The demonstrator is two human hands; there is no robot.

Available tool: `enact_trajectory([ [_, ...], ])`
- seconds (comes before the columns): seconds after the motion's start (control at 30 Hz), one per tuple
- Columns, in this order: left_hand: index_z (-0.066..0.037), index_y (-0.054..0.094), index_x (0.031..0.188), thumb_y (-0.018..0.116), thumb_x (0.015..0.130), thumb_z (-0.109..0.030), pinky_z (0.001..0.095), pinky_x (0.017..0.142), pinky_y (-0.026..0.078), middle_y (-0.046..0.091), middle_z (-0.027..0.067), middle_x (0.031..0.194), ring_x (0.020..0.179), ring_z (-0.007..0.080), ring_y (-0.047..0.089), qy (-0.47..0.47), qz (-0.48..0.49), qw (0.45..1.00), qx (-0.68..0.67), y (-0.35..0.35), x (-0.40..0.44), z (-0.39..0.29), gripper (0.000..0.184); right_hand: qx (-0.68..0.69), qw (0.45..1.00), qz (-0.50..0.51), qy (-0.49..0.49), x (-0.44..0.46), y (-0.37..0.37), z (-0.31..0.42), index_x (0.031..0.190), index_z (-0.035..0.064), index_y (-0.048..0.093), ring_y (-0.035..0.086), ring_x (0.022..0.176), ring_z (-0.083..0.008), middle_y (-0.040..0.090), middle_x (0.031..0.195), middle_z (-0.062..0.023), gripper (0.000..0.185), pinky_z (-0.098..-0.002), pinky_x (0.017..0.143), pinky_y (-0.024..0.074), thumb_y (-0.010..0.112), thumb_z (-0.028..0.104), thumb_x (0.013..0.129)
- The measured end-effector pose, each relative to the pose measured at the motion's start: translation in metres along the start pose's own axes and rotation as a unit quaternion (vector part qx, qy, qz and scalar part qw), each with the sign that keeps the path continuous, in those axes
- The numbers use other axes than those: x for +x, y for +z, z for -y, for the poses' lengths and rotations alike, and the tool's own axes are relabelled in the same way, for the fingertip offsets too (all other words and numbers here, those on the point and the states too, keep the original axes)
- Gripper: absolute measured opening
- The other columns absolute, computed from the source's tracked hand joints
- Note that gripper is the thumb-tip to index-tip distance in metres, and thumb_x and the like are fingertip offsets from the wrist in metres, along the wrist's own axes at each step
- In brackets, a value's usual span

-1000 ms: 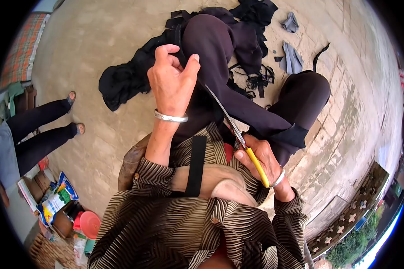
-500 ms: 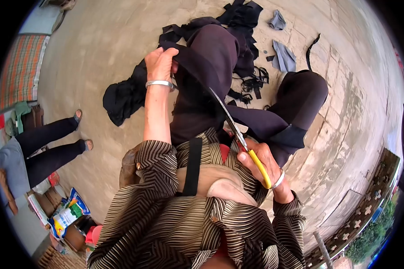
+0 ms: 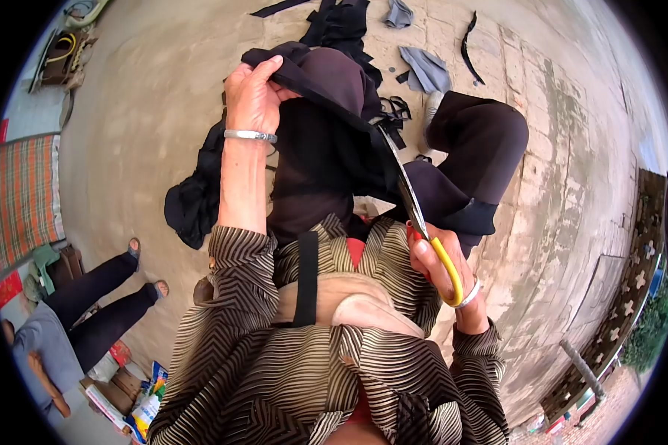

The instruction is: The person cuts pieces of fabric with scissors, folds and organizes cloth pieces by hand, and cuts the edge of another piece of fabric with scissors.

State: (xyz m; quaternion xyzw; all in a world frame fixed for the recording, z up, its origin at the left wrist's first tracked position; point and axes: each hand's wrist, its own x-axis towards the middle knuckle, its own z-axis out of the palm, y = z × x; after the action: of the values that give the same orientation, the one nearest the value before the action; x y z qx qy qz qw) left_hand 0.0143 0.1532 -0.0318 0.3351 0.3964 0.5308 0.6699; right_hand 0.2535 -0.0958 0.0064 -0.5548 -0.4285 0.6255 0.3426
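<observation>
My left hand, with a silver bangle at its wrist, pinches the upper edge of a dark cloth. This cloth stretches from my fingers across my raised knee towards the scissors. My right hand is wrapped round the yellow handle of a pair of scissors. Their long blades point up and away from me, the tip lying against the cloth's edge. How far the blades are parted I cannot tell. A dark cloth bundle lies on the ground beyond my left forearm.
Black cloth scraps, grey cloth pieces and a thin black strip lie on the concrete ground. At the left sits another person, legs stretched out, near a plaid cloth. A low patterned wall runs along the right.
The view has shifted, bringing more of the left side in. My left hand still holds the cloth, and a longer edge shows between it and the scissors, which stay in my right hand.
</observation>
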Motion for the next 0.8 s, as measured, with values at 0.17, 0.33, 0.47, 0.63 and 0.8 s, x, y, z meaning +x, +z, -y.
enact_trajectory([
  [0.17, -0.001, 0.055, 0.089, 0.07, 0.084, -0.008, 0.0364, 0.05, 0.057, 0.063, 0.0093, 0.076, 0.054, 0.0182, 0.062, -0.075, -0.034, 0.986, 0.147, 0.005, 0.019, 0.019, 0.017, -0.115, 0.993, -0.03, -0.022, -0.001, 0.004, -0.008, 0.078, -0.0025, 0.05, 0.031, 0.053, -0.0259, 0.033, 0.056, -0.0141, 0.04, -0.0353, 0.052, 0.0347, 0.059, 0.034, 0.093],
  [0.33, -0.001, 0.055, 0.093, 0.069, 0.088, -0.018, 0.033, 0.05, 0.055, 0.061, 0.0087, 0.072, 0.055, 0.0174, 0.062, -0.077, -0.052, 0.985, 0.145, 0.007, -0.001, 0.027, 0.022, -0.17, 0.985, -0.025, 0.016, 0.002, 0.008, -0.016, 0.076, -0.0037, 0.048, 0.035, 0.06, -0.043, 0.036, 0.057, -0.0211, 0.048, -0.0423, 0.055, 0.0364, 0.062, 0.04, 0.09],
  [0.47, 0.002, 0.056, 0.098, 0.065, 0.091, -0.019, 0.032, 0.053, 0.055, 0.063, 0.0108, 0.073, 0.057, 0.0186, 0.063, 0.003, -0.148, 0.98, 0.133, 0.019, -0.038, 0.026, 0.024, -0.136, 0.99, -0.02, 0.015, -0.001, 0.004, -0.011, 0.076, -0.0033, 0.048, 0.034, 0.055, -0.0365, 0.035, 0.057, -0.0185, 0.047, -0.0401, 0.054, 0.036, 0.061, 0.04, 0.091],
  [0.63, 0.005, 0.059, 0.102, 0.058, 0.094, -0.029, 0.0299, 0.055, 0.053, 0.066, 0.0145, 0.078, 0.06, 0.0209, 0.065, -0.161, -0.021, 0.976, 0.146, 0.042, -0.096, 0.022, 0.035, -0.047, 0.998, -0.013, 0.036, -0.005, 0.002, -0.009, 0.075, -0.0031, 0.047, 0.03, 0.056, -0.0204, 0.033, 0.057, -0.0128, 0.047, -0.0361, 0.052, 0.0344, 0.058, 0.039, 0.093],
  [0.8, 0.006, 0.048, 0.12, 0.056, 0.095, -0.027, 0.0344, 0.077, 0.054, 0.064, 0.0197, 0.102, 0.088, 0.023, 0.065, -0.138, 0.043, 0.985, 0.098, 0.06, -0.118, 0.038, 0.041, -0.079, 0.996, -0.033, -0.004, -0.001, 0.005, -0.006, 0.074, -0.0034, 0.045, 0.029, 0.055, -0.0265, 0.033, 0.057, -0.0149, 0.047, -0.037, 0.052, 0.034, 0.058, 0.037, 0.093],
])
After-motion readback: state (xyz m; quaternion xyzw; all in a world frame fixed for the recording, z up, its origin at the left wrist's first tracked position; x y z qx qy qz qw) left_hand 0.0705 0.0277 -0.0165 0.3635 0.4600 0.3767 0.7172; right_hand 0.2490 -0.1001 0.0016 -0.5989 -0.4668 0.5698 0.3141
